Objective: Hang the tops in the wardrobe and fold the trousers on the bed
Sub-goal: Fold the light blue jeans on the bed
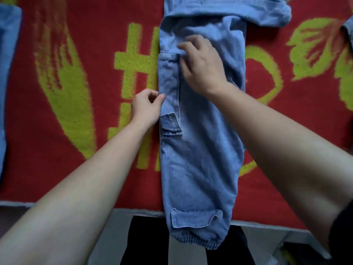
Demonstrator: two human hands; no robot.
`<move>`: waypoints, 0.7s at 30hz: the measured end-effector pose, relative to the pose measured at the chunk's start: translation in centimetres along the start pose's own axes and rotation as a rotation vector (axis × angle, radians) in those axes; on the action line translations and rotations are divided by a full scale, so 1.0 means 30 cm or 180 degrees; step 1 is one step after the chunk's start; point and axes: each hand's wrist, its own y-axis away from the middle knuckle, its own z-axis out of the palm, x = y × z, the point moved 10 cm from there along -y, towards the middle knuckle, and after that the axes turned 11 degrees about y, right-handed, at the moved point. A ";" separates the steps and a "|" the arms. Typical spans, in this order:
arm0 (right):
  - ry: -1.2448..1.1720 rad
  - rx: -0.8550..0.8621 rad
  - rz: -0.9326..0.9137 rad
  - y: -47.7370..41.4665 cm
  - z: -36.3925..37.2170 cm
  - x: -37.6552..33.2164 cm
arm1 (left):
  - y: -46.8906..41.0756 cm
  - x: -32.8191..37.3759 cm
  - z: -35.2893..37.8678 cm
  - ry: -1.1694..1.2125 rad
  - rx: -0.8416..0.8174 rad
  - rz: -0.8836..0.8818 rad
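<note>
Light blue denim cargo trousers (202, 165) lie lengthwise on the bed, legs stacked, with the elastic cuff hanging over the near edge. The waist end is bunched at the top of the view. My left hand (147, 107) sits at the trousers' left edge with curled fingers, thumb and forefinger pinching the denim side seam. My right hand (202, 64) lies on top of the upper leg with fingers spread and fairly straight, pressing the cloth near a cargo pocket flap.
The bed is covered by a red blanket (91, 44) with yellow-green patterns. More blue denim (7, 60) lies at the far left edge, and a scrap of denim (348, 29) shows at the far right. Grey floor and my dark-clothed legs are below the bed edge.
</note>
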 end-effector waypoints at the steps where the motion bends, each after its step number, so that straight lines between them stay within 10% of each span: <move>1: 0.0371 -0.0091 -0.0045 0.031 0.002 0.029 | 0.005 0.011 0.000 -0.0121 -0.0030 0.0070; 4: 0.0250 -0.0714 0.0117 0.044 0.037 0.133 | -0.001 0.077 -0.004 -0.0605 -0.0027 0.0354; 13: -0.4903 0.0926 0.3868 -0.002 0.002 0.539 | -0.326 0.424 0.117 -0.1556 -0.0091 0.1039; 21: -0.5455 0.0848 0.4191 -0.051 0.024 0.604 | -0.468 0.358 0.229 -0.2063 0.0029 0.0934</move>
